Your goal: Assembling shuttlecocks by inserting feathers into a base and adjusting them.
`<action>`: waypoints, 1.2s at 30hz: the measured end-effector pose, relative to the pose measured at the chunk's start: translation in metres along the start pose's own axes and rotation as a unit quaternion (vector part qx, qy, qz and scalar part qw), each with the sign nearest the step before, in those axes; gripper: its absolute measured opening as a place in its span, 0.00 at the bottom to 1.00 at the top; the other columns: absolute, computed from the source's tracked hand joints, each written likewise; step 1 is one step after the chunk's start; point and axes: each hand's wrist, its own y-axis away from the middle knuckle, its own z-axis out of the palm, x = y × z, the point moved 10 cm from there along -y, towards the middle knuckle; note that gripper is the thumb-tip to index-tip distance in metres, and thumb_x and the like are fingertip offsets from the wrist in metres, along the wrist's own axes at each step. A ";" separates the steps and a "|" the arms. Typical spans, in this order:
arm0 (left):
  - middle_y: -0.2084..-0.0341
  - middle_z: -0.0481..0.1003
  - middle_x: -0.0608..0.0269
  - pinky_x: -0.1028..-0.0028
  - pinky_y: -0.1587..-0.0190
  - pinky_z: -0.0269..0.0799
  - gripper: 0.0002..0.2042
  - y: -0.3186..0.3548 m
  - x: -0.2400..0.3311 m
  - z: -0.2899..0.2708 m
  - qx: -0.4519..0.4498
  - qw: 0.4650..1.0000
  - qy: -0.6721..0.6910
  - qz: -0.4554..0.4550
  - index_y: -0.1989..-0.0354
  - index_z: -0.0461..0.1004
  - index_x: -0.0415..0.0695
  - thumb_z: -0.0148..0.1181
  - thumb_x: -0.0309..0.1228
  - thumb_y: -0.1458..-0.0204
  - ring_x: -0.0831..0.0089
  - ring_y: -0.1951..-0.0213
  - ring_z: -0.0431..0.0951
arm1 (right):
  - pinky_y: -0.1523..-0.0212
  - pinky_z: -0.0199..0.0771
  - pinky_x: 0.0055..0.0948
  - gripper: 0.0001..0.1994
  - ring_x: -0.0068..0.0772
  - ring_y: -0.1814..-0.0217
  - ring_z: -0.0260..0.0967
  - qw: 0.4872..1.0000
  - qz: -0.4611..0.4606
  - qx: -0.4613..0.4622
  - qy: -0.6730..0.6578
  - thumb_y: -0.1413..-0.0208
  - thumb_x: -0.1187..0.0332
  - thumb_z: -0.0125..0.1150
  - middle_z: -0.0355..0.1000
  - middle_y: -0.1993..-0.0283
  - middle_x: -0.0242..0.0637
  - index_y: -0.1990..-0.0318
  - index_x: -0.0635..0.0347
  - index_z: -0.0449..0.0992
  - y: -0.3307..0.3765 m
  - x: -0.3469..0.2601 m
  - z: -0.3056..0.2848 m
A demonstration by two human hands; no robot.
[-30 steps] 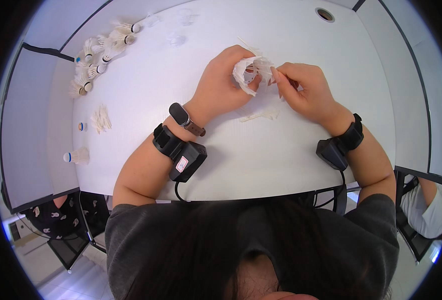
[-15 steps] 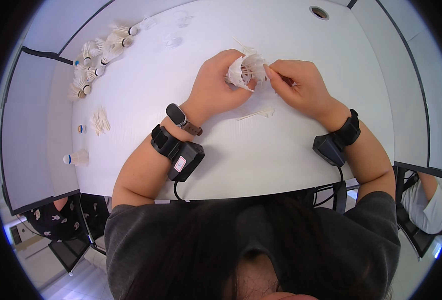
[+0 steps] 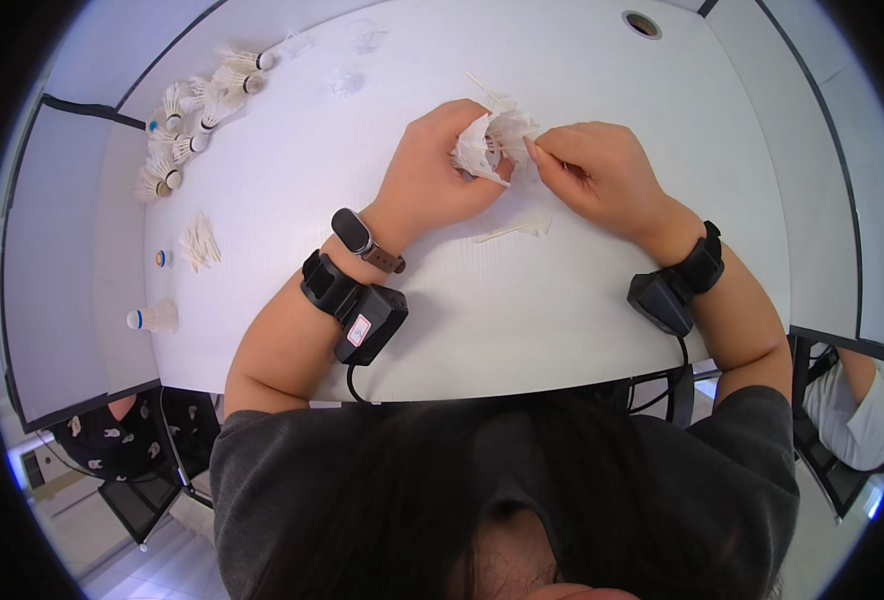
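Observation:
My left hand [image 3: 430, 168] is wrapped round a white feather shuttlecock [image 3: 476, 150], its skirt's wide mouth tipped toward me. At the right edge of that skirt, the thumb and forefinger of my right hand [image 3: 602, 178] pinch a feather; its tip is mostly hidden by the fingers. Just beyond the shuttlecock another feather [image 3: 500, 100] with a bare quill lies on the table. A loose feather [image 3: 524, 230] rests on the near side, below my hands.
Several shuttlecocks [image 3: 192, 120] lie along the far left of the white table [image 3: 522, 330]. Nearer are a pile of thin pale sticks [image 3: 200, 243], a small round cork piece [image 3: 164, 258] and one shuttlecock [image 3: 157, 317]. Clear plastic pieces [image 3: 345, 82] lie at the back; a cable hole [image 3: 641, 25] is far right.
My right hand has shifted very slightly left and down at the skirt's rim. My left hand and the shuttlecock have hardly moved.

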 end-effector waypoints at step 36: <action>0.73 0.73 0.62 0.73 0.67 0.70 0.09 0.001 0.015 0.007 -0.014 0.996 -0.048 0.079 0.63 0.75 0.40 0.67 0.27 0.50 0.72 0.72 0.72 | 0.78 0.55 0.21 0.14 0.14 0.79 0.55 0.932 0.222 -0.063 -0.280 0.37 0.67 0.63 0.64 0.82 0.27 0.73 0.68 0.77 0.011 0.036 0.030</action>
